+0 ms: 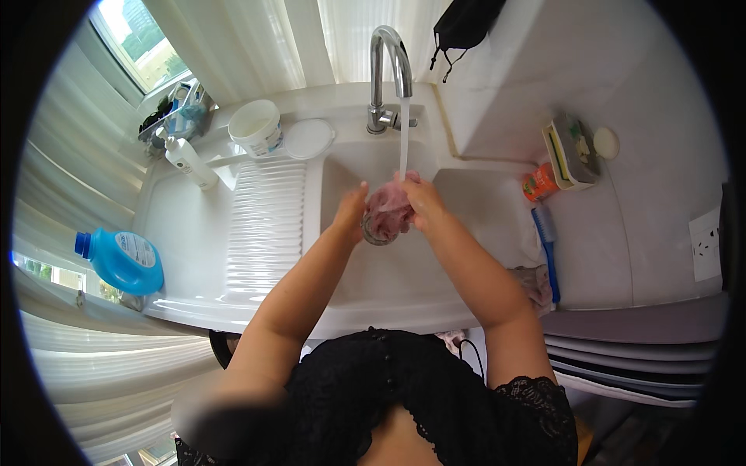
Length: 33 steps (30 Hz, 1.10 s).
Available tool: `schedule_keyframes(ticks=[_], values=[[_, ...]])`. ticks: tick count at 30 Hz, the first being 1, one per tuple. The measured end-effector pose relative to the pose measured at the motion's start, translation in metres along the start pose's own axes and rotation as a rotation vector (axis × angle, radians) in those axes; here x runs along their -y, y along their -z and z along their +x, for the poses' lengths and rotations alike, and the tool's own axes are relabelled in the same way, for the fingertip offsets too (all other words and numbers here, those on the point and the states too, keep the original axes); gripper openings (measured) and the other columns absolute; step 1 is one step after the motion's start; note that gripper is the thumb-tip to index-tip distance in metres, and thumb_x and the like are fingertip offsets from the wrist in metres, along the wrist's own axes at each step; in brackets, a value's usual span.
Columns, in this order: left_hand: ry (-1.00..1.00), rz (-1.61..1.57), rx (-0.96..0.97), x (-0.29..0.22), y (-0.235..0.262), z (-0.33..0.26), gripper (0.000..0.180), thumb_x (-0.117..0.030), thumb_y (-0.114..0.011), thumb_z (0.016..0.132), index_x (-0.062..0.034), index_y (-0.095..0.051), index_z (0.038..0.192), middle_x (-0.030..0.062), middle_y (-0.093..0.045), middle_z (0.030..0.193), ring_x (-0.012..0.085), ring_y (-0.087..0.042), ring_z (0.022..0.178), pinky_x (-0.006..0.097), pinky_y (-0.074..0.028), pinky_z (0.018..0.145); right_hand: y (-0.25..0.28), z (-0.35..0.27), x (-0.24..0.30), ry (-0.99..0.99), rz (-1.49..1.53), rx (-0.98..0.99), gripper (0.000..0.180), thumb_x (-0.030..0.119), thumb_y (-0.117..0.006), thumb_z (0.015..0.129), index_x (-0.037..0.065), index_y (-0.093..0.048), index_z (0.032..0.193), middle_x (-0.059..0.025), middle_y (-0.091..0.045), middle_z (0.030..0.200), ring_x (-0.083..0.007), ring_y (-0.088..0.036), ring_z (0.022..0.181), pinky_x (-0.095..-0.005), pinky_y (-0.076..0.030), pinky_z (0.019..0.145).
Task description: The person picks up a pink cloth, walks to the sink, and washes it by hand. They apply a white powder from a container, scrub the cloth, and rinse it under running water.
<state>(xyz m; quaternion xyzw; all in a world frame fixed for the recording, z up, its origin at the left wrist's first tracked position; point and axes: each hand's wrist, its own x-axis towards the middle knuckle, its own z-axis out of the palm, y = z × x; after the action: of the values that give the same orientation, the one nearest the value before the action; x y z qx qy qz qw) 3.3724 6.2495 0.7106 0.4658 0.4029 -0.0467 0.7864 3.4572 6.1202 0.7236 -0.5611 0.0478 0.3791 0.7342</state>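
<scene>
A wet, bunched pink cloth point(390, 203) hangs in the sink basin under a running stream of water point(404, 140). My right hand point(424, 200) grips its right side, fingers closed on the fabric. On the other side, my left hand point(353, 206) is beside the cloth's left edge, thumb raised and apart; some of its fingers are hidden. Just below the cloth, part of the round metal drain point(379, 240) shows. The water comes from a curved chrome faucet point(378, 70) behind the basin.
A ribbed washboard point(266, 221) adjoins the basin's left side. Around the left counter stand a blue jug point(132, 260), a white bottle point(189, 161), a white tub point(255, 128) and a round lid point(308, 139). At right are a blue brush point(547, 248) and an orange container point(539, 183).
</scene>
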Motion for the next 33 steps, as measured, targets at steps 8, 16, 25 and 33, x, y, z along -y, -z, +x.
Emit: schedule_keyframes(ticks=[8, 16, 25, 33], values=[[0.3, -0.57, 0.461, 0.033, -0.023, 0.046, 0.059, -0.055, -0.045, 0.091, -0.0102, -0.049, 0.129, 0.0145, -0.05, 0.129, 0.0359, -0.043, 0.124, 0.064, -0.026, 0.103, 0.008, -0.008, -0.008, 0.096, -0.147, 0.027, 0.025, 0.019, -0.071, 0.081, 0.001, -0.06, 0.093, -0.0083, -0.064, 0.089, -0.0169, -0.064, 0.073, -0.0301, -0.052, 0.06], [0.14, -0.546, 0.433, 0.037, -0.037, 0.027, 0.031, -0.028, -0.041, 0.095, -0.0081, -0.053, 0.116, 0.0131, -0.058, 0.118, 0.0341, -0.06, 0.103, 0.053, -0.049, 0.087, 0.055, 0.025, -0.055, 0.01, 0.023, -0.145, 0.034, 0.031, -0.065, 0.085, 0.002, -0.062, 0.103, -0.009, -0.065, 0.098, -0.0208, -0.065, 0.086, -0.0357, -0.053, 0.074], [0.327, -0.416, 0.42, 0.027, -0.021, -0.001, 0.059, -0.06, -0.035, 0.094, -0.0106, -0.056, 0.117, 0.0107, -0.061, 0.116, 0.0303, -0.058, 0.107, 0.053, -0.044, 0.094, 0.041, 0.022, -0.08, 0.301, 0.013, 0.059, 0.03, 0.032, -0.063, 0.088, 0.006, -0.063, 0.102, -0.0082, -0.065, 0.098, -0.0188, -0.063, 0.09, -0.032, -0.051, 0.08], [-0.088, -0.343, 0.252, 0.064, -0.029, 0.049, 0.041, -0.04, -0.037, 0.1, -0.0059, -0.054, 0.113, 0.0129, -0.064, 0.099, 0.0247, -0.061, 0.089, 0.04, -0.05, 0.08, 0.012, 0.018, -0.1, 0.328, -0.201, -0.35, 0.034, 0.037, -0.058, 0.091, 0.004, -0.063, 0.096, -0.0094, -0.065, 0.096, -0.0202, -0.06, 0.09, -0.0321, -0.047, 0.081]])
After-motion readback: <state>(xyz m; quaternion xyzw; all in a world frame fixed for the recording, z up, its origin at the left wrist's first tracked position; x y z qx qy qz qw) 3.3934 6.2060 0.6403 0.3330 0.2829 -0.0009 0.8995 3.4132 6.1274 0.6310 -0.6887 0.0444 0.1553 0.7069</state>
